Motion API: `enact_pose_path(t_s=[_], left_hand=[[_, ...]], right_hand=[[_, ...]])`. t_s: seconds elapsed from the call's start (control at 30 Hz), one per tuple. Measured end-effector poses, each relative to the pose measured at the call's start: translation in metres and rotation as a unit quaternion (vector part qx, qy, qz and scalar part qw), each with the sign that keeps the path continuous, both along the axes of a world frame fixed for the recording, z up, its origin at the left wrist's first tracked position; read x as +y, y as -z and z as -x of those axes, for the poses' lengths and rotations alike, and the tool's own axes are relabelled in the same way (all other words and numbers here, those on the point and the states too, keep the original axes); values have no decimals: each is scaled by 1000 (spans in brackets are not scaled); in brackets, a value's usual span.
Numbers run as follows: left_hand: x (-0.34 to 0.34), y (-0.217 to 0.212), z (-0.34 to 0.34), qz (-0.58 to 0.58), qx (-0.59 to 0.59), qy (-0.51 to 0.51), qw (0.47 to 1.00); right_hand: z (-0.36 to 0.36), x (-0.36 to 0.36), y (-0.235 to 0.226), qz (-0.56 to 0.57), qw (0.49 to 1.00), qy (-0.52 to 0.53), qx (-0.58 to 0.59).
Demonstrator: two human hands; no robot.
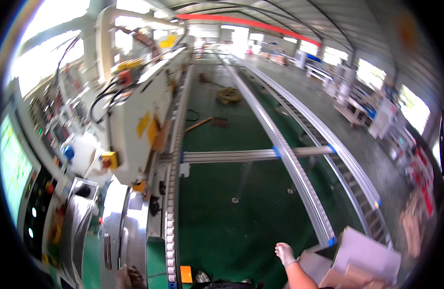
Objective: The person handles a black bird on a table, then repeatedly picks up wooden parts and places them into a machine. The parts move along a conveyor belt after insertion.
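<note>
My left hand point(129, 277) is low in the picture, beside the grey metal panel point(135, 236) of the machine at my left. It looks dark and smeared, so I cannot tell whether its fingers grip the panel's edge. My right hand point(285, 253) wears a pale glove and hangs over the green floor, its fingers loosely curled with nothing seen in them. Next to the right forearm stands an open cardboard box point(366, 255) with brown pieces inside.
A line of white rollers point(171, 231) runs ahead on the left. Aluminium rails point(284, 149) stretch away on the right, joined by a crossbar point(231, 156). A lit screen point(15, 166) and control panel stand at far left. An orange square point(186, 274) lies near my feet.
</note>
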State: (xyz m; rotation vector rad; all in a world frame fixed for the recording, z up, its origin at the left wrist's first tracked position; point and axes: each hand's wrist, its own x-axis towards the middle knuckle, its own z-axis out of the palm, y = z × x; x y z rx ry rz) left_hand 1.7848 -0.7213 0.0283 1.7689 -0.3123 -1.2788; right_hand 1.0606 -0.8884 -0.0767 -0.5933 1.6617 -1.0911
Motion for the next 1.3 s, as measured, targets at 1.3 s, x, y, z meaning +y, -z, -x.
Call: enact_pose_path(t_s=[1.3], left_hand=[[-170, 63, 338, 215, -311, 810, 448]], right_hand=[[56, 254, 55, 136, 654, 618, -414]])
